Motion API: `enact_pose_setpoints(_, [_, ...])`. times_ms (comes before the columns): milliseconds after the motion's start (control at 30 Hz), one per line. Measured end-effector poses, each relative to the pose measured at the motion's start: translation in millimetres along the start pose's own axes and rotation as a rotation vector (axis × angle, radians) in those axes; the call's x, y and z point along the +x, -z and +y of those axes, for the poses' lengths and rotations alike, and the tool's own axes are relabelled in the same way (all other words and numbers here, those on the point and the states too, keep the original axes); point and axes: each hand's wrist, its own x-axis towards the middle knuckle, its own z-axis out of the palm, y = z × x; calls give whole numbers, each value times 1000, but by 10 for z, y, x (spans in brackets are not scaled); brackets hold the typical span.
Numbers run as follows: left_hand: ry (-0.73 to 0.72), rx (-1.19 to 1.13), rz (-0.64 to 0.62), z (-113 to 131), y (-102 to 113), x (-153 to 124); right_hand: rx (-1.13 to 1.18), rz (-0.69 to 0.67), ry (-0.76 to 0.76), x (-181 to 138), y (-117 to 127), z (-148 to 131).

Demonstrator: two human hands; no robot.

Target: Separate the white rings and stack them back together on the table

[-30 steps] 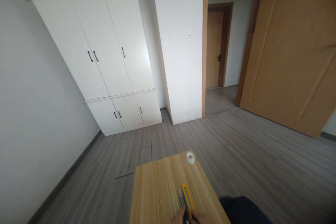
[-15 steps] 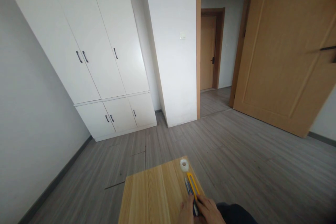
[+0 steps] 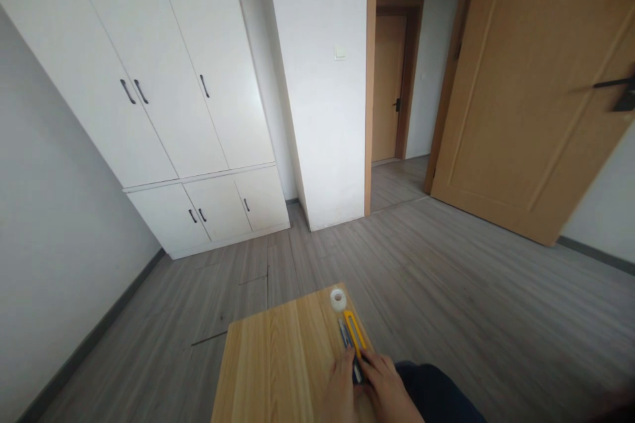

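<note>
Yellow slim cutter now nearer round tape roll.

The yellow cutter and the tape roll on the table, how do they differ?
The yellow cutter is long and narrow; the tape roll is small, round and whitish. The cutter lies at the right hand; the roll sits untouched at the table's far edge. Both rest on the table.

Soft daylight, bent edges (wide lens), mild blur
</note>
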Motion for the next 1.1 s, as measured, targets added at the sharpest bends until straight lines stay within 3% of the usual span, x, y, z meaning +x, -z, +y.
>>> enact_pose_setpoints(367, [-43,-147,71,-128,-70,-69,35,-20,-43,-67,224,-296])
enact_pose_setpoints(700, [-52,-140,48,-51,-7,-123,48,30,5,-43,63,-96])
enact_pose_setpoints(1100, [-26,-131,66,12,-2,-169,35,16,-1,-18,66,-93])
